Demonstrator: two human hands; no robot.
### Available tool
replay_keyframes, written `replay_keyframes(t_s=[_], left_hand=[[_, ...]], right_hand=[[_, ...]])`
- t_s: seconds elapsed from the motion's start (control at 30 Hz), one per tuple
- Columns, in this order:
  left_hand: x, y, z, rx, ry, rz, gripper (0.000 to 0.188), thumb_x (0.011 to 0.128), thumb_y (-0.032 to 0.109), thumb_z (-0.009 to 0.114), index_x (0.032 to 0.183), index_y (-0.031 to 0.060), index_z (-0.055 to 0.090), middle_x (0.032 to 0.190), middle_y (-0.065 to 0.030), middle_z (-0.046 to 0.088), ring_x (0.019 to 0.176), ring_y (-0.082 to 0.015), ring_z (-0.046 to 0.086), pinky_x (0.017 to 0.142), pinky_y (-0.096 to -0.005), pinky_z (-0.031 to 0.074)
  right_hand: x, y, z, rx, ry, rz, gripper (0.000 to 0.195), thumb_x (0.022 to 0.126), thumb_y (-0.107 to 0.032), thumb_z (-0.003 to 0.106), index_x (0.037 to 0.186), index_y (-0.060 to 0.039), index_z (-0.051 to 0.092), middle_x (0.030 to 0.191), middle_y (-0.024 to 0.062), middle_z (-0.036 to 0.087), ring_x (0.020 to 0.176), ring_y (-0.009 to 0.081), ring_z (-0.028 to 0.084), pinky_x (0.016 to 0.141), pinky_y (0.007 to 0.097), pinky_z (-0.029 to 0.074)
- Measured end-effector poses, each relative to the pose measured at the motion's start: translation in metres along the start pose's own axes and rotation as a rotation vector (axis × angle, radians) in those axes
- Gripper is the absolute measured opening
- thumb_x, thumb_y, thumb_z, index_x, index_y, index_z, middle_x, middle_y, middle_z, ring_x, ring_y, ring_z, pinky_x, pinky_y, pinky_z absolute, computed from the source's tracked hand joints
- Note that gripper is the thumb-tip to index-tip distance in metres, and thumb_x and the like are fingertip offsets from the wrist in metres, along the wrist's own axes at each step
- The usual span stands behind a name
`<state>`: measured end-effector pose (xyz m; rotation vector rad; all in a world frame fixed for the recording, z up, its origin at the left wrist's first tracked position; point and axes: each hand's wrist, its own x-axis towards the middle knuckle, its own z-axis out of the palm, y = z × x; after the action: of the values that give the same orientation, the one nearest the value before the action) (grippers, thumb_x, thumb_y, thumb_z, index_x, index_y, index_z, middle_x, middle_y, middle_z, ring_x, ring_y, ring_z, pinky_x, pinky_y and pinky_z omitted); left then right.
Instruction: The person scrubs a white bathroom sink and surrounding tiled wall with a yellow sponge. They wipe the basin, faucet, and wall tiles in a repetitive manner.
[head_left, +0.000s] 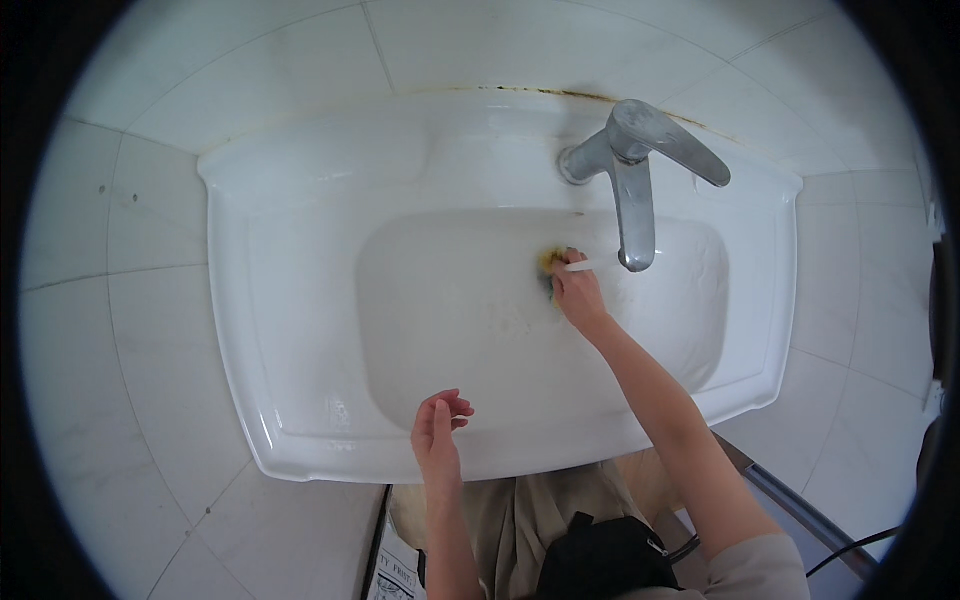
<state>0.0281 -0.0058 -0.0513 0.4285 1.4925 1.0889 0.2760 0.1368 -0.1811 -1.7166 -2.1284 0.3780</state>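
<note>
My right hand is in the basin of a white ceramic washbasin, its fingers closed on a yellow and green sponge, partly hidden by the hand. Beside the fingers, a white stream of water shows just left of the spout of a metal single-lever faucet. Over the basin's front rim, my left hand is held with loosely curled fingers and nothing in it.
White wall tiles surround the washbasin, with a brownish stained seam along its back edge. A black bag hangs at my front. A black cable runs at the lower right, near a dark-edged frame.
</note>
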Motion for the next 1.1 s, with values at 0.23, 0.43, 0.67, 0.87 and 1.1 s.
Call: replay_keyframes(t_s=[0.23, 0.43, 0.67, 0.87, 1.1], left_hand=[[-0.002, 0.006, 0.0, -0.012, 0.012, -0.013, 0.028, 0.093, 0.025, 0.042, 0.098, 0.002, 0.057, 0.081, -0.0041, 0.059, 0.076, -0.0126, 0.056, 0.068, -0.0254, 0.043], [-0.004, 0.005, 0.003, 0.019, 0.022, -0.01, 0.027, 0.093, 0.024, 0.043, 0.098, 0.0021, 0.057, 0.081, -0.0043, 0.059, 0.076, -0.0127, 0.056, 0.067, -0.0251, 0.043], [-0.004, -0.005, 0.004, 0.001, 0.004, -0.02, 0.026, 0.093, 0.023, 0.042, 0.098, 0.002, 0.057, 0.082, -0.0047, 0.06, 0.076, -0.0128, 0.057, 0.068, -0.0251, 0.043], [-0.006, -0.004, 0.007, -0.005, -0.013, -0.027, 0.027, 0.093, 0.024, 0.042, 0.099, 0.0013, 0.057, 0.082, -0.0049, 0.06, 0.076, -0.0126, 0.057, 0.068, -0.025, 0.043], [-0.004, 0.0, 0.018, 0.018, -0.018, -0.012, 0.029, 0.093, 0.025, 0.042, 0.099, 0.0009, 0.057, 0.082, -0.0049, 0.059, 0.076, -0.0129, 0.057, 0.069, -0.0247, 0.043]], right_hand=[[-0.034, 0.001, -0.015, 0.028, -0.054, 0.006, 0.02, 0.07, 0.001, 0.057, 0.09, 0.0002, 0.057, 0.099, 0.0177, 0.05, 0.094, 0.0336, 0.048, 0.078, 0.0422, 0.044], [-0.004, 0.007, 0.001, -0.037, 0.036, -0.096, 0.023, 0.072, 0.001, 0.056, 0.094, -0.0009, 0.058, 0.102, 0.0188, 0.052, 0.09, 0.033, 0.051, 0.077, 0.0416, 0.044], [0.007, 0.011, -0.008, -0.07, -0.006, -0.107, 0.02, 0.071, 0.001, 0.055, 0.091, -0.0007, 0.057, 0.098, 0.0162, 0.051, 0.088, 0.0314, 0.051, 0.073, 0.04, 0.045], [-0.046, 0.011, -0.013, 0.088, -0.087, -0.064, 0.026, 0.069, 0.003, 0.056, 0.094, -0.0026, 0.058, 0.097, 0.014, 0.049, 0.089, 0.0317, 0.049, 0.077, 0.039, 0.045], [-0.032, -0.054, 0.016, 0.266, -0.205, -0.226, 0.028, 0.071, 0.002, 0.057, 0.098, -0.0069, 0.059, 0.104, 0.0124, 0.048, 0.098, 0.0318, 0.044, 0.084, 0.0387, 0.042]])
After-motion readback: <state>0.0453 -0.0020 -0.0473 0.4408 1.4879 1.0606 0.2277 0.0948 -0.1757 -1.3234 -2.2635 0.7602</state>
